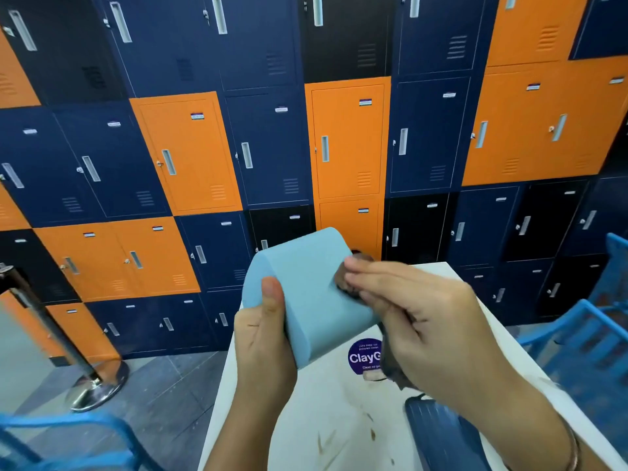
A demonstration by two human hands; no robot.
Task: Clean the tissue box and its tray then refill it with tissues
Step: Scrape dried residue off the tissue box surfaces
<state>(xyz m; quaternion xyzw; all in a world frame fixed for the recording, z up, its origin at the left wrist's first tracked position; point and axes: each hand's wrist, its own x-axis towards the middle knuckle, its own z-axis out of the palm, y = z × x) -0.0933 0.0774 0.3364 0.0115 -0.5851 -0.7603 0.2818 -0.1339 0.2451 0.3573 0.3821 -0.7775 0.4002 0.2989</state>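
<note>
Tissue box (306, 294): light blue, rounded corners, held in the air above the near end of the white table (306, 419), tilted with one long face toward me.

Left hand (265, 341): grasps the box from below at its near corner, thumb (272, 297) laid up the front face, fingers wrapped behind and hidden.

Right hand (418, 321): fingers nearly straight, lying flat on a dark brown cloth (343, 283) and pressing it against the box's right side. The rest of the cloth hangs below the palm. Thumb not visible. Thin bangle (574, 450) on the wrist.

Table: brown smears on the surface, a round purple sticker (362, 356) partly covered by box and cloth, and a dark blue ribbed piece (438, 433) at the near right; I cannot tell what it is.

Surroundings: wall of orange and navy lockers (346, 141) behind, blue chair (584, 321) on the right, chrome post base (98, 389) on the floor at left.
</note>
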